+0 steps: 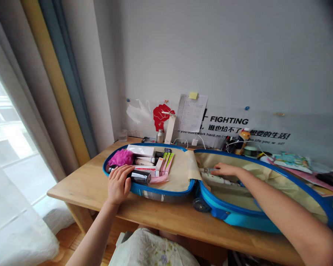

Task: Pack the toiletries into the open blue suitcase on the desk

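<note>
A blue suitcase [162, 192] lies spread out in two halves on a wooden desk. My left hand [120, 183] is closed over a black bottle [141, 176] at the near left edge of the left half. Around it are a purple bath puff [121, 157], a white box [141, 150], a toothpaste box [144, 168], several slim green-and-pink packs [167, 164] and a pink item [158, 179]. Inside the right half, my right hand [224, 169] has its fingers closed at a small clear item [207, 170], partly hidden. Beside it lies a white, patterned long object [218, 179].
Behind the suitcase stand a silver bottle [160, 136], a white upright box [170, 129] and a clear cup [122, 136]. A figurine [242, 142], a green jar [250, 151] and colourful packs [292, 162] sit behind the right half. The desk [80, 181] ends at left by the curtains.
</note>
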A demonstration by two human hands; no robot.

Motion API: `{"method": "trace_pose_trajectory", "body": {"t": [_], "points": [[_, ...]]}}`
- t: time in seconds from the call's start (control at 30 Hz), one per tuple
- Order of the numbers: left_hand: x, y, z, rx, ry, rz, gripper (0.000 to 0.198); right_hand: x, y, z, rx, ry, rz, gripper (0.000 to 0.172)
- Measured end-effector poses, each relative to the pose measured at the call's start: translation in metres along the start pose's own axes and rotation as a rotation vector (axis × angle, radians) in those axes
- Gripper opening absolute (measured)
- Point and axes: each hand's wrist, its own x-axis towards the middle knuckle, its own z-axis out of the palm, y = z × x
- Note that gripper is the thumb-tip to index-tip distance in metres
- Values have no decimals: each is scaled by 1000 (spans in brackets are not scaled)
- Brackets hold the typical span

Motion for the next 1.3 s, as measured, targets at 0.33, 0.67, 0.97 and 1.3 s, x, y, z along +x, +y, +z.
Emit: {"method": "trace_pose_trajectory", "body": {"t": [0.33,0.67,0.97,1.3], "points": [[-1,1,1,-7,-21,-31,41,-15,-25,-60,229,-38,149,50],[3,3,-1,0,21,30,36,26,-216,-2,74,-12,-323,49],[1,3,1,-23,-8,-3,37,45,-290,61,-56,2,-387,47],[0,1,1,-35,12,5,36,46,-306,75,-148,-26,-417,47]]}}
